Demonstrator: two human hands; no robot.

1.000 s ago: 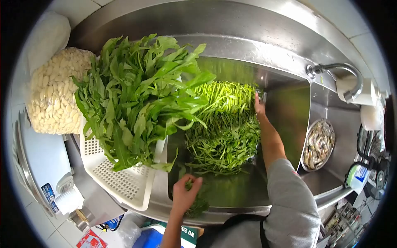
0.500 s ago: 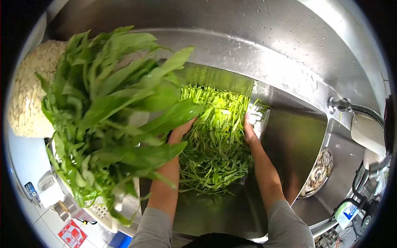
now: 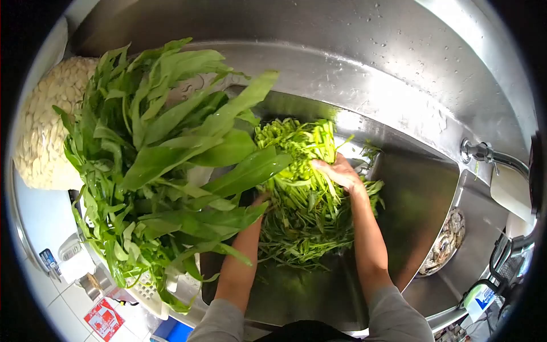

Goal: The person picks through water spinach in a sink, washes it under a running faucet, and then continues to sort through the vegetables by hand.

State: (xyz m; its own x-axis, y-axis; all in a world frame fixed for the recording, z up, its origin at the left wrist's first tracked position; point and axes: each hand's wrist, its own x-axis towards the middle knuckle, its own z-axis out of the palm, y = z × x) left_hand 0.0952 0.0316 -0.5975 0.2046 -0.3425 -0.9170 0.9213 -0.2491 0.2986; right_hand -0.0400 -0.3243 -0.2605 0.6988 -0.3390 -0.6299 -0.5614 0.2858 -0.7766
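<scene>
A heap of leafy greens (image 3: pixel 307 216), with long narrow leaves and pale green stems like water spinach, lies in the steel sink basin (image 3: pixel 410 194). My right hand (image 3: pixel 340 172) presses into its right side, the fingers curled round a clump of stems with the thumb on top. Opposite it, my left hand (image 3: pixel 263 198) reaches into the heap's left side. Large leaves cover most of that hand, and its fingers do not show. A second, taller pile of uncut-looking greens (image 3: pixel 171 154) rises at the left, overhanging the basin and my left forearm.
A bag of pale, seed-like pieces (image 3: pixel 54 125) stands at the far left. On the right, a faucet (image 3: pixel 477 151) juts over the sink's edge, and a bowl of what looks like shellfish (image 3: pixel 447 242) sits in the smaller basin. A perforated white basket (image 3: pixel 142 288) is under the leaf pile.
My right hand has moved from the heap's outer edge inward over the stems, closing round a clump. The stems are lifted and bunched together. The whole view has shifted slightly.
</scene>
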